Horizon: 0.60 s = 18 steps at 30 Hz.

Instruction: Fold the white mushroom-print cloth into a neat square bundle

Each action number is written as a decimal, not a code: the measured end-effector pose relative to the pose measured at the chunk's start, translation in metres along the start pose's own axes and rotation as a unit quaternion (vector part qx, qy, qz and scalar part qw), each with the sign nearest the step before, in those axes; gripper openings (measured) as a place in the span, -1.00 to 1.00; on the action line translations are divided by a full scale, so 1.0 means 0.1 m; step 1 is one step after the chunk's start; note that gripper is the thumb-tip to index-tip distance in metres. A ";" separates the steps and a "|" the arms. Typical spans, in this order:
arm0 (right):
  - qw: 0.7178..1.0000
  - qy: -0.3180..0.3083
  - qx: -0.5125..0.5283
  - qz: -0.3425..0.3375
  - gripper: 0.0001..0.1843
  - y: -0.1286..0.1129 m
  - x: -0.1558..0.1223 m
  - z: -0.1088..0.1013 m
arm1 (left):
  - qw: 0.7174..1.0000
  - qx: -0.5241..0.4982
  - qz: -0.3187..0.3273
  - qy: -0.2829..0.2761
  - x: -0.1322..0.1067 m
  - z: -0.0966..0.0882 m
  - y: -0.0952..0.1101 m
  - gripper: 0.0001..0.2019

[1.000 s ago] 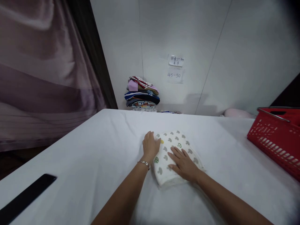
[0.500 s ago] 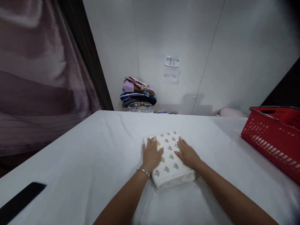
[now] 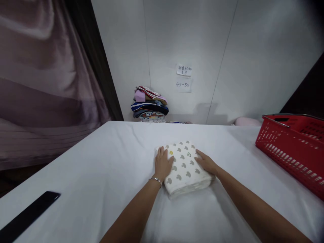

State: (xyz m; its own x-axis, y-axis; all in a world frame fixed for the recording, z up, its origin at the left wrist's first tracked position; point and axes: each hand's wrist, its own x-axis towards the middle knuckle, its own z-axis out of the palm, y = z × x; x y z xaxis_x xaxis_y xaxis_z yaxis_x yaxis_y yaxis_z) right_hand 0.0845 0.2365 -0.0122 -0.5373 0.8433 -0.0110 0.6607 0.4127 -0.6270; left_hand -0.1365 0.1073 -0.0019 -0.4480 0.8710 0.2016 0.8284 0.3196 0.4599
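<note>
A folded white cloth with a grey mouse-head print (image 3: 184, 167) lies on the white table (image 3: 101, 162). My left hand (image 3: 162, 164), with a bracelet at the wrist, rests flat on the cloth's left edge, fingers stretched out. Over on the cloth's right edge lies my right hand (image 3: 207, 163), fingers extended along the side. Neither hand holds anything; both press on the cloth.
A red plastic basket (image 3: 291, 148) stands at the right. A stack of folded clothes (image 3: 150, 105) sits at the back by the wall under paper notes (image 3: 184, 70). A dark flat strip (image 3: 27, 214) lies at the front left. A curtain (image 3: 37, 84) hangs left.
My right hand slid from the middle of the cloth out to its right edge. My left hand shifted slightly on the left edge. The cloth stayed in place.
</note>
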 end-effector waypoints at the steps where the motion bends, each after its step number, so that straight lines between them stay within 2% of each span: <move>1: 1.000 0.009 0.004 0.008 -0.29 0.03 -0.03 -0.01 | 1.000 -0.012 -0.018 0.013 -0.02 -0.01 -0.01 -0.46; 4: 0.999 0.024 0.009 0.037 -0.25 0.07 -0.11 -0.04 | 0.994 -0.052 -0.091 0.039 -0.09 -0.04 -0.02 -0.37; 6: 0.998 0.016 0.002 0.062 -0.21 0.07 -0.13 -0.07 | 0.988 -0.090 -0.123 0.035 -0.16 -0.09 -0.03 -0.37; 8: 0.997 0.002 -0.009 0.077 -0.17 0.06 -0.13 -0.11 | 0.980 -0.138 -0.143 0.013 -0.25 -0.14 -0.04 -0.39; 12: 0.995 -0.033 0.006 0.096 -0.16 0.02 -0.10 -0.21 | 0.951 -0.235 -0.191 -0.068 -0.44 -0.23 -0.06 -0.35; 15: 0.982 -0.071 0.085 0.155 -0.08 -0.03 -0.11 -0.31 | 0.932 -0.277 -0.214 -0.093 -0.56 -0.24 -0.09 -0.24; 18: 0.934 -0.154 0.255 0.198 -0.14 -0.10 -0.16 -0.40 | 0.920 -0.297 -0.238 -0.098 -0.64 -0.20 -0.11 -0.18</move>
State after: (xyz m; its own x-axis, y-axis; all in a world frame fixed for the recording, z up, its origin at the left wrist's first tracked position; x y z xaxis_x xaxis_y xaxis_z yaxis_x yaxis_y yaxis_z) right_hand 0.1075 0.2324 0.0257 -0.4800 0.7241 -0.4952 0.5457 -0.1956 -0.8148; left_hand -0.1238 0.0407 -0.0031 -0.5947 0.7546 -0.2773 0.1983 0.4720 0.8590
